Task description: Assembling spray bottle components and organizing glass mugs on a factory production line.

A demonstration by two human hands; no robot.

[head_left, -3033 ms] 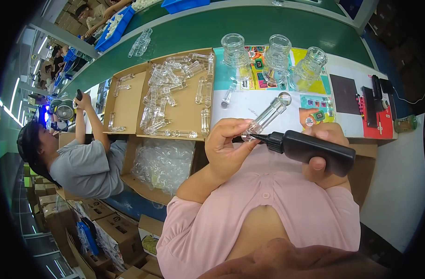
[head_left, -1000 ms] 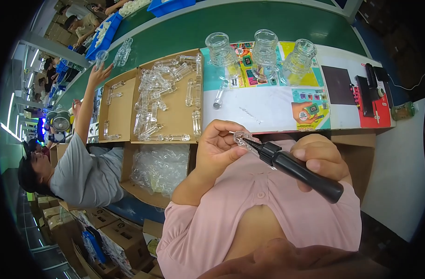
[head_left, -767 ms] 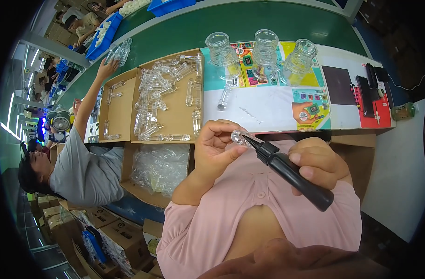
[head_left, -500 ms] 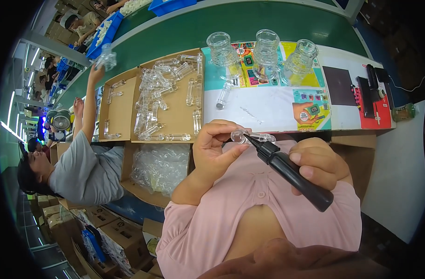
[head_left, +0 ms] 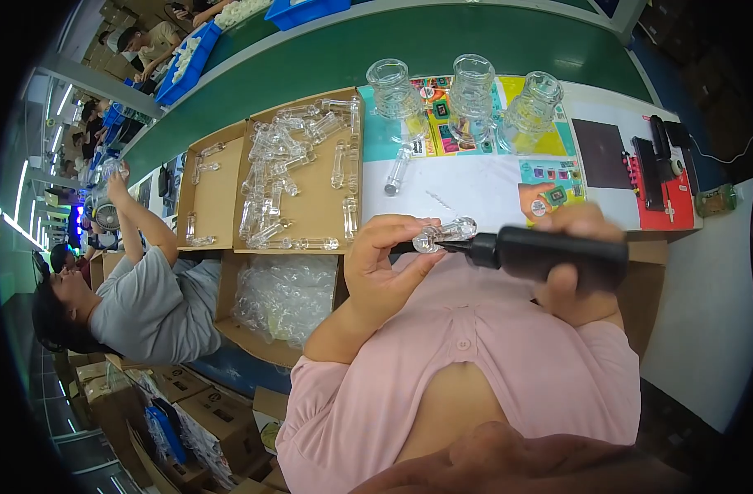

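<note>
Bottle [head_left: 549, 253] gripped in right hand [head_left: 585, 222]; left hand [head_left: 381, 265] pinches clear tube [head_left: 456, 230].

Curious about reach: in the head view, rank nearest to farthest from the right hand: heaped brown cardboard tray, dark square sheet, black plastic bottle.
1. Black plastic bottle: in right hand.
2. Dark square sheet: ahead.
3. Heaped brown cardboard tray: left.

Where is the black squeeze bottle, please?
In the head view, the right hand holds the bottle right of centre, near the clear tube in the left hand.
</note>
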